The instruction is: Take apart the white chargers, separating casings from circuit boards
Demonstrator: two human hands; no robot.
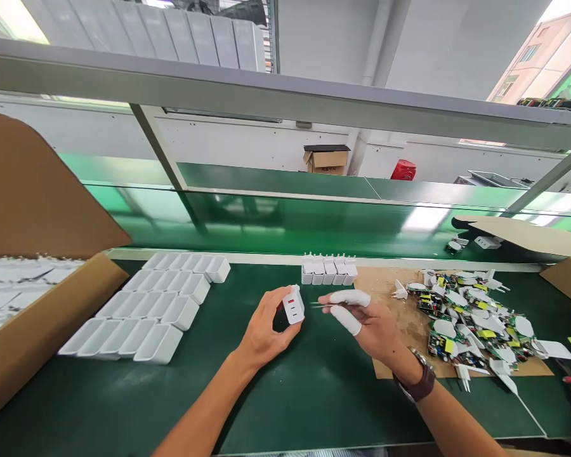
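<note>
Between the thumb and fingers of my left hand [266,327] is a white charger [294,306], tilted, its face with a red port and dark slots toward me. Just to its right, my right hand [368,320] pinches thin metal tweezers [318,305], their tips pointing at the charger but apart from it. White finger cots cover the thumb and a finger of that hand. Beyond both hands stands a short row of white chargers [329,271] with prongs up. Rows of open white housings [157,343] lie to the left of my left hand.
On the right, a brown cardboard sheet [385,362] bears a pile of circuit boards [476,317] with white plug parts. An open carton [52,330] with white parts stands at the left edge. A shelf beam [285,95] crosses above the green bench [285,406].
</note>
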